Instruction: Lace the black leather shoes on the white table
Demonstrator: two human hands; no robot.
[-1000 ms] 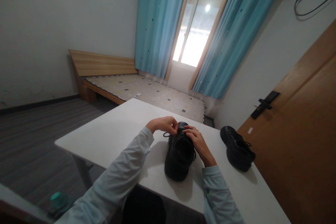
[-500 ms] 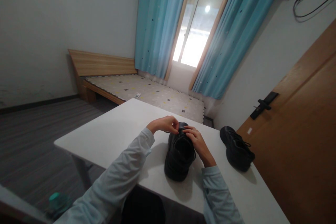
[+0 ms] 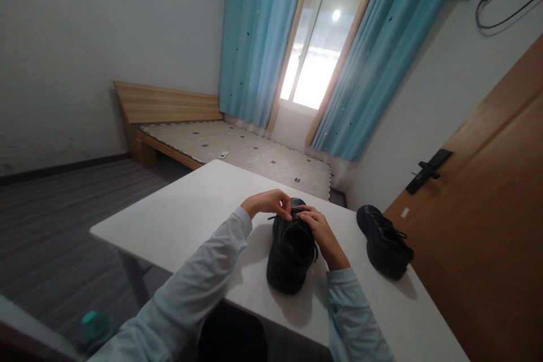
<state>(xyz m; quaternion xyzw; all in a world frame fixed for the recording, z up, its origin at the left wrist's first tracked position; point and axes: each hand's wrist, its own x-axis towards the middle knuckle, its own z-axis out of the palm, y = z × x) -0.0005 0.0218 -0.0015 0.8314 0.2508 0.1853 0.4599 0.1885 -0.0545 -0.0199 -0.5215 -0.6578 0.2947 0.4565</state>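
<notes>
A black lace-up shoe (image 3: 286, 266) stands on the white table (image 3: 182, 209), its toe pointing away from me and its opening toward me. My left hand (image 3: 271, 203) is closed in a pinch at the laces, on the left of the shoe's upper. A dark shoelace end (image 3: 271, 217) sticks out to the left below that hand. Over the right side of the lacing, my right hand (image 3: 316, 223) grips the shoe with bent fingers; its thumb is hidden. Another stretch of lace hangs by the shoe's right side.
A second black shoe (image 3: 384, 243) sits near the table's right edge, beside a wooden door (image 3: 483, 226). Beyond the table stands a bed (image 3: 241, 144) with a small white object (image 3: 223, 154) on it. A bottle with a green cap (image 3: 91, 319) is at lower left.
My left hand has shifted slightly down and right at the laces, and a lace end now shows more clearly on its left. My right hand stays on the shoe.
</notes>
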